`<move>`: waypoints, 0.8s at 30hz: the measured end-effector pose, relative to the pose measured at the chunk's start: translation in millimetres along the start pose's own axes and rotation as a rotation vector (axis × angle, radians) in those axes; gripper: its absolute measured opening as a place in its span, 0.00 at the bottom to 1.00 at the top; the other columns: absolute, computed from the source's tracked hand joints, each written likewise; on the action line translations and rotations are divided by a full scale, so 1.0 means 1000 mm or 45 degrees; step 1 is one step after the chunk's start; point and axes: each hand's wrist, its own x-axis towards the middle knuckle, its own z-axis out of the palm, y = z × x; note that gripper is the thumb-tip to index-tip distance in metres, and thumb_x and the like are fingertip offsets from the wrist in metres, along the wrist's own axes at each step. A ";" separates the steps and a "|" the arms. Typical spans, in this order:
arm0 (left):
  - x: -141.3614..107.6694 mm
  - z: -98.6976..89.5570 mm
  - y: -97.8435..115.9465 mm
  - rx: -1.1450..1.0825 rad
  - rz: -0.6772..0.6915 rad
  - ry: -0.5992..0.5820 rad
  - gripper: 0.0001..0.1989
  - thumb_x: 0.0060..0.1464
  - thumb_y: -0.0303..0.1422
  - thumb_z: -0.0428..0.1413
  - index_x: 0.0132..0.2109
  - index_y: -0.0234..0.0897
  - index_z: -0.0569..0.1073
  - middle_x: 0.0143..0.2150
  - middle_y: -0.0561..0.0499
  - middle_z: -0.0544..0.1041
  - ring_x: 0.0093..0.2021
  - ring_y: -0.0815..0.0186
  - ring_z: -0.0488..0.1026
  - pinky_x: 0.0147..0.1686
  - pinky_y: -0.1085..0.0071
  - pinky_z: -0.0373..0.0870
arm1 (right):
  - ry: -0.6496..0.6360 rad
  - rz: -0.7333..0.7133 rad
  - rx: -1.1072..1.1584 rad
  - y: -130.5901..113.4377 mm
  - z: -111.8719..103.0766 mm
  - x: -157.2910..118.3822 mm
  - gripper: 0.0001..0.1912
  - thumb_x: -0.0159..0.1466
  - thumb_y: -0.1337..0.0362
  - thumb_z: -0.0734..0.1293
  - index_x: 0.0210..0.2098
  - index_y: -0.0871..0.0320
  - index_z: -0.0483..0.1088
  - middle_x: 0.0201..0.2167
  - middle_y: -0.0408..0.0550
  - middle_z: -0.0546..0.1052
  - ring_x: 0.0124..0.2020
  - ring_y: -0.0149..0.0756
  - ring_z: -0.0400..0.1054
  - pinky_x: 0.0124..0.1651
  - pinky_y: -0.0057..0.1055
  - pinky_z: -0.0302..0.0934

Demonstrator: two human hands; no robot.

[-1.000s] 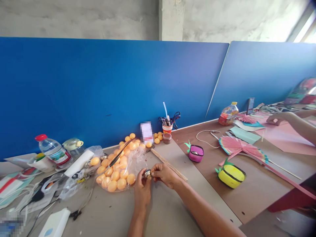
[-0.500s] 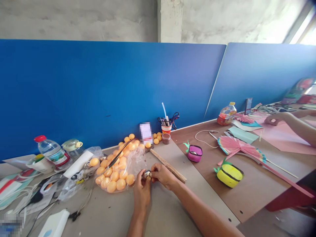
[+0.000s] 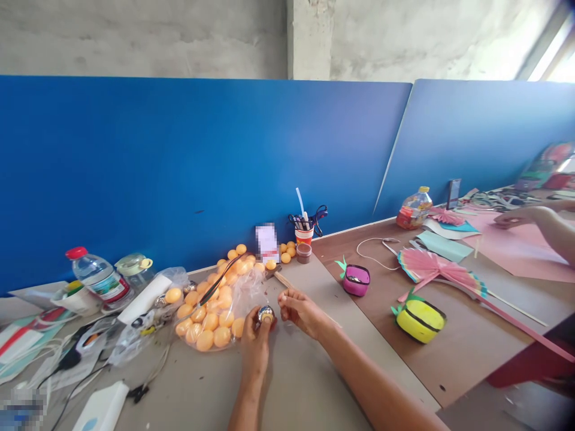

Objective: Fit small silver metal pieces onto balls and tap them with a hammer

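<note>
Between its thumb and fingers, my left hand (image 3: 256, 344) grips a small shiny metallic ball (image 3: 266, 313), just right of the bag of orange balls (image 3: 211, 320). My right hand (image 3: 299, 311) is a short way to the right of the ball, apart from it, with fingertips pinched together; whatever they hold, if anything, is too small to make out. Behind my right hand lies a wooden-handled tool (image 3: 282, 279), partly hidden by it.
A cup of pens (image 3: 303, 234) and a small round jar (image 3: 303, 252) stand near the blue partition. Purple (image 3: 356, 280) and yellow (image 3: 421, 318) pouches lie rightward. Bottle (image 3: 101, 278) and cables fill the left. Another person's arm (image 3: 534, 218) rests over pink paper (image 3: 503, 242).
My right hand has come away from the metallic ball, moving slightly up and right. The ball stays in my left hand, more of it showing. The other person's hand has shifted a little right.
</note>
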 end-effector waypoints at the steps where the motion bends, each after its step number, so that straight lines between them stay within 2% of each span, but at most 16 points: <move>1: 0.000 0.000 0.000 -0.024 -0.019 -0.005 0.27 0.44 0.49 0.62 0.47 0.38 0.72 0.46 0.45 0.77 0.39 0.58 0.78 0.43 0.60 0.76 | -0.005 -0.001 -0.026 0.001 0.001 -0.001 0.16 0.48 0.55 0.74 0.27 0.58 0.67 0.22 0.38 0.67 0.21 0.25 0.58 0.27 0.26 0.53; 4: 0.000 0.001 0.001 -0.125 -0.086 -0.017 0.26 0.46 0.48 0.62 0.48 0.39 0.70 0.44 0.46 0.78 0.36 0.60 0.79 0.42 0.59 0.76 | -0.003 -0.009 -0.114 0.003 0.004 -0.003 0.15 0.49 0.56 0.73 0.30 0.58 0.69 0.22 0.38 0.67 0.22 0.25 0.59 0.29 0.27 0.53; 10: 0.000 0.003 0.000 -0.291 -0.143 -0.071 0.26 0.43 0.44 0.64 0.49 0.41 0.69 0.46 0.45 0.78 0.42 0.56 0.79 0.47 0.55 0.74 | 0.060 -0.090 -0.279 0.011 0.004 0.001 0.17 0.46 0.64 0.72 0.36 0.58 0.71 0.27 0.38 0.68 0.24 0.25 0.61 0.31 0.27 0.54; 15: -0.001 0.004 -0.003 -0.266 -0.112 -0.088 0.26 0.44 0.44 0.64 0.49 0.41 0.70 0.50 0.43 0.77 0.45 0.53 0.78 0.49 0.54 0.74 | 0.089 -0.049 -0.409 0.015 0.001 0.005 0.16 0.47 0.68 0.69 0.37 0.59 0.72 0.28 0.38 0.68 0.25 0.26 0.61 0.30 0.27 0.53; 20: -0.002 0.003 -0.003 -0.240 -0.096 -0.108 0.27 0.43 0.45 0.65 0.48 0.39 0.70 0.48 0.41 0.77 0.46 0.53 0.78 0.49 0.54 0.74 | 0.081 -0.084 -0.494 0.021 -0.001 0.010 0.14 0.48 0.69 0.69 0.35 0.59 0.73 0.27 0.38 0.68 0.26 0.27 0.61 0.31 0.26 0.54; 24: -0.001 -0.001 -0.003 -0.152 -0.085 -0.114 0.34 0.44 0.47 0.65 0.56 0.39 0.66 0.44 0.44 0.78 0.44 0.55 0.78 0.48 0.57 0.74 | 0.078 -0.088 -0.521 0.026 -0.003 0.013 0.11 0.51 0.67 0.69 0.35 0.59 0.72 0.26 0.39 0.70 0.26 0.28 0.63 0.31 0.26 0.55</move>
